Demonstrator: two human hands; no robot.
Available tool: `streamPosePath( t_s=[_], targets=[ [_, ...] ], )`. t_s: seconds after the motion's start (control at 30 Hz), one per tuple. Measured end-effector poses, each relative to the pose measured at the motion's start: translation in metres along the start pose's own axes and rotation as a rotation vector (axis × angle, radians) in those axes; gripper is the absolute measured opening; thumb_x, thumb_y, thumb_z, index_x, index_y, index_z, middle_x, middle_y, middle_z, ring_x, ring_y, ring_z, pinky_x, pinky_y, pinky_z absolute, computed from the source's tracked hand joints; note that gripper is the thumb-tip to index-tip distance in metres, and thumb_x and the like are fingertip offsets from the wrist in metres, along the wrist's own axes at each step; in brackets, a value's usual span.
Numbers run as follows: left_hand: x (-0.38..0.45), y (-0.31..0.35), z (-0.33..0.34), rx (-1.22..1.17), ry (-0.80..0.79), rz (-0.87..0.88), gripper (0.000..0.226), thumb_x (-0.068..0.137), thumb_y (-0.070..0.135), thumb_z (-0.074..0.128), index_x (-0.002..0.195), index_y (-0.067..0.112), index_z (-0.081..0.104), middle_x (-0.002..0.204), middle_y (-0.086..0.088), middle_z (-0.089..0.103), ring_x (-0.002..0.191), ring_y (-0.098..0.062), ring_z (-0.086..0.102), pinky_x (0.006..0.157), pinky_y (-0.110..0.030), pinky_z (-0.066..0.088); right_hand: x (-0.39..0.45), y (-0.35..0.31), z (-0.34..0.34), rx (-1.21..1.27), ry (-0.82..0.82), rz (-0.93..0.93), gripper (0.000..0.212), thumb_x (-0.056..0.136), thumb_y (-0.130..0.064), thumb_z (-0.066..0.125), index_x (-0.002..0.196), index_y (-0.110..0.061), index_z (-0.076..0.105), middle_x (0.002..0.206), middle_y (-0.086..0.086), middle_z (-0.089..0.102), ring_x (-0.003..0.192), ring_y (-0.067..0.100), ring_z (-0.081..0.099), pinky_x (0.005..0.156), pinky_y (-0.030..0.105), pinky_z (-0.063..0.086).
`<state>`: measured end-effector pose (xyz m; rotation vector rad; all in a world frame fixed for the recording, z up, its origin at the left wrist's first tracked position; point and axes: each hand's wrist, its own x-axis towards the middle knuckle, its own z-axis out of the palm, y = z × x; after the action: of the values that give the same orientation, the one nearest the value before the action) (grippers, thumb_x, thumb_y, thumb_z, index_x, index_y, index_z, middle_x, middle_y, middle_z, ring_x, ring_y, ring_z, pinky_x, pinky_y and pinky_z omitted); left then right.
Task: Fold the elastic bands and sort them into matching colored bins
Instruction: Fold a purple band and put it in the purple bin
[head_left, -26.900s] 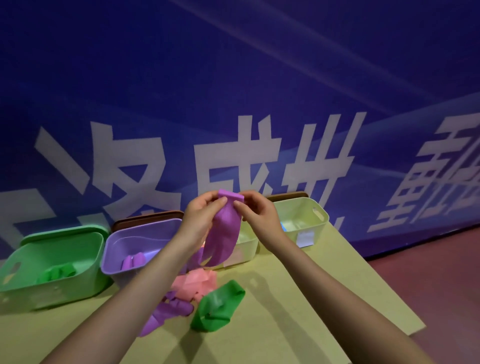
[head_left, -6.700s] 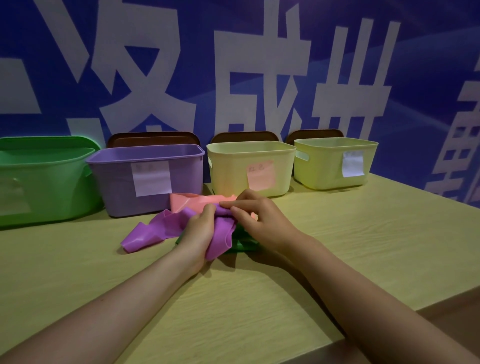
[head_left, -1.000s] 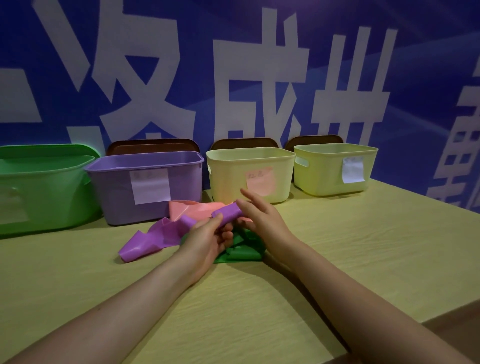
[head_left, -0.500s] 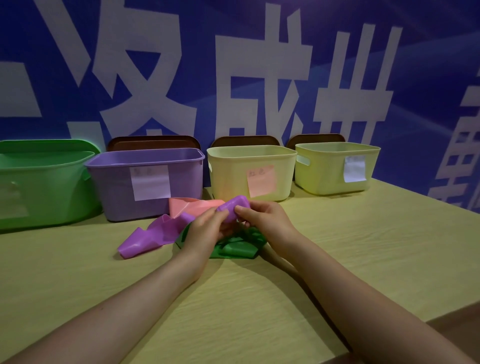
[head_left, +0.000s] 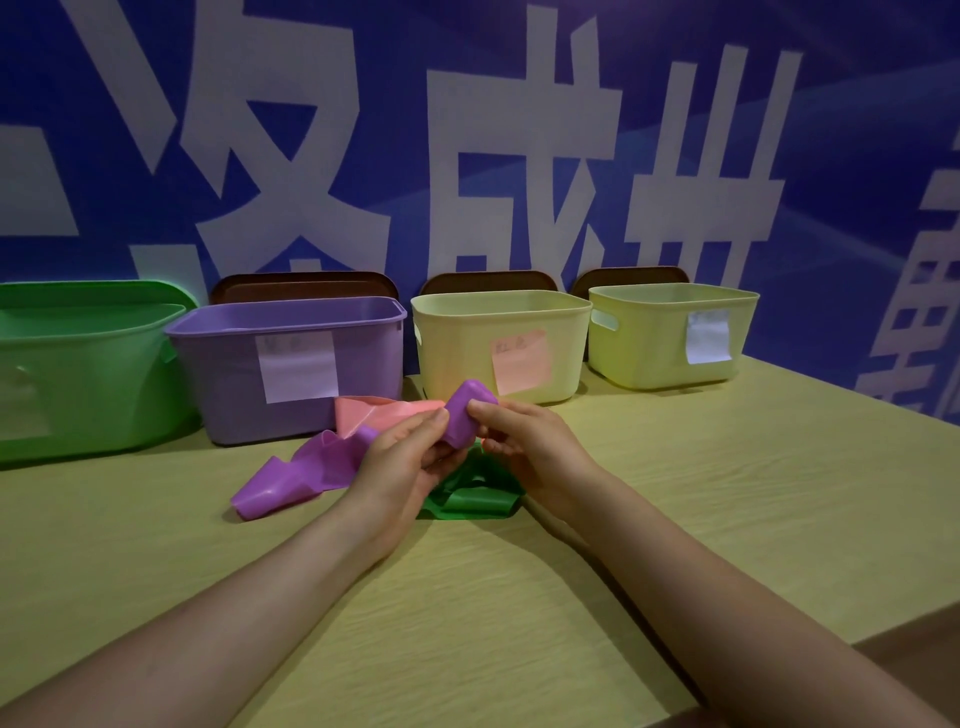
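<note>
both hands are up front and busy: the left hand (head_left: 400, 457) and right hand (head_left: 524, 447) each pinch the same purple band (head_left: 465, 415) between thumb and fingertips, holding a folded wad of it just above the desk (head_left: 727, 493). the rest of that band trails off toward 9 o'clock of the hands and lies crumpled on the desk. under the hands sits a green band (head_left: 467, 499), and a pink band (head_left: 379, 413) lies at about 11 o'clock, touching the purple one.

along the far edge, 9 to 2 o'clock, there's a row of bins: green bin (head_left: 83, 364), purple bin (head_left: 291, 364) with a pale label, cream bin (head_left: 498, 343) with a pink note, and a yellow-green bin (head_left: 670, 338) with a white label. brown lids (head_left: 301, 286) stand behind three of them, against a blue banner (head_left: 519, 130) with big white characters.
</note>
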<state>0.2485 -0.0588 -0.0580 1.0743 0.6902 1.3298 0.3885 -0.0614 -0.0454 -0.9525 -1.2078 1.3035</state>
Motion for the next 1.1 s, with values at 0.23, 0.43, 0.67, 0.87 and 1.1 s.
streamPosePath(
  t_s=[0.23, 0.43, 0.67, 0.87, 1.1],
  targets=[
    [-0.002, 0.000, -0.005, 0.095, -0.010, -0.035, 0.021, 0.097, 0.014, 0.048, 0.106, 0.008, 0.066, 0.103, -0.014, 0.071, 0.101, -0.023, 0.065, 0.087, -0.032, 0.053, -0.003, -0.001, 0.001, -0.177, 0.053, -0.133, 0.012, 0.089, -0.021, 0.064, 0.096, -0.011, 0.064, 0.090, 0.003, 0.065, 0.081, 0.013, 0.058, 0.068, 0.020, 0.046],
    [-0.001, -0.001, -0.003, 0.216, 0.004, -0.003, 0.020, 0.097, 0.012, 0.049, 0.105, 0.011, 0.067, 0.103, -0.014, 0.071, 0.097, -0.022, 0.067, 0.092, -0.033, 0.052, -0.002, 0.000, 0.006, -0.335, 0.145, -0.253, 0.012, 0.090, -0.019, 0.063, 0.101, -0.013, 0.064, 0.090, -0.001, 0.065, 0.084, 0.007, 0.060, 0.071, 0.014, 0.045],
    [0.001, 0.002, -0.001, 0.175, 0.030, -0.098, 0.018, 0.097, 0.014, 0.049, 0.093, 0.008, 0.066, 0.075, -0.005, 0.064, 0.062, -0.009, 0.058, 0.063, -0.020, 0.047, -0.002, -0.001, 0.008, -0.373, 0.163, -0.300, 0.007, 0.090, -0.017, 0.064, 0.088, -0.015, 0.058, 0.082, 0.003, 0.059, 0.077, 0.012, 0.056, 0.070, 0.019, 0.047],
    [-0.001, 0.006, 0.002, 0.104, 0.007, -0.133, 0.019, 0.097, 0.013, 0.048, 0.088, 0.005, 0.062, 0.062, 0.000, 0.047, 0.049, -0.004, 0.038, 0.050, -0.017, 0.037, -0.003, -0.003, 0.007, -0.312, 0.099, -0.268, 0.012, 0.088, -0.014, 0.065, 0.082, -0.012, 0.055, 0.083, 0.007, 0.057, 0.076, 0.015, 0.053, 0.070, 0.022, 0.046],
    [-0.004, 0.005, -0.001, 0.167, 0.006, -0.095, 0.020, 0.097, 0.019, 0.049, 0.086, 0.009, 0.063, 0.062, 0.000, 0.049, 0.049, -0.006, 0.042, 0.056, -0.023, 0.041, -0.002, -0.004, 0.005, -0.276, 0.076, -0.241, 0.010, 0.088, -0.018, 0.065, 0.085, -0.011, 0.058, 0.079, 0.002, 0.058, 0.070, 0.008, 0.052, 0.068, 0.019, 0.042]
  ],
)
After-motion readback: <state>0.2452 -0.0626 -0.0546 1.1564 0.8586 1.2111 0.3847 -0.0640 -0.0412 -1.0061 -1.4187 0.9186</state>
